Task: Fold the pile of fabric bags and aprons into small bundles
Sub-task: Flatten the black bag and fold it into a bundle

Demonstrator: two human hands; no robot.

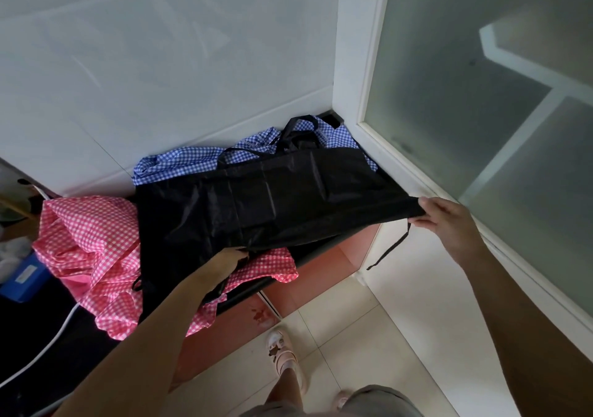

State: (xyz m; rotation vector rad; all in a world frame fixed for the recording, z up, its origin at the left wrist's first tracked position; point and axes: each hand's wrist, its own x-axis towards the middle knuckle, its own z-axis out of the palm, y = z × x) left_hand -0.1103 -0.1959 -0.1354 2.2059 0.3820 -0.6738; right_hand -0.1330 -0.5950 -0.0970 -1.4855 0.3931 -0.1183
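A black apron (272,204) with thin ties is stretched out flat above the pile on a dark countertop. My left hand (229,261) grips its near edge at the middle. My right hand (444,221) pinches its right corner, and a black tie dangles below that corner. Under it to the left lies crumpled pink checked fabric (86,243). Behind it, against the wall, lies blue checked fabric (179,163) with black straps on top.
The dark countertop (311,251) ends in a corner between a white wall and a frosted glass door (481,111). Pink cabinet fronts stand below it. A white cable (48,343) and a blue box (24,278) lie at the left. My feet are on a tiled floor.
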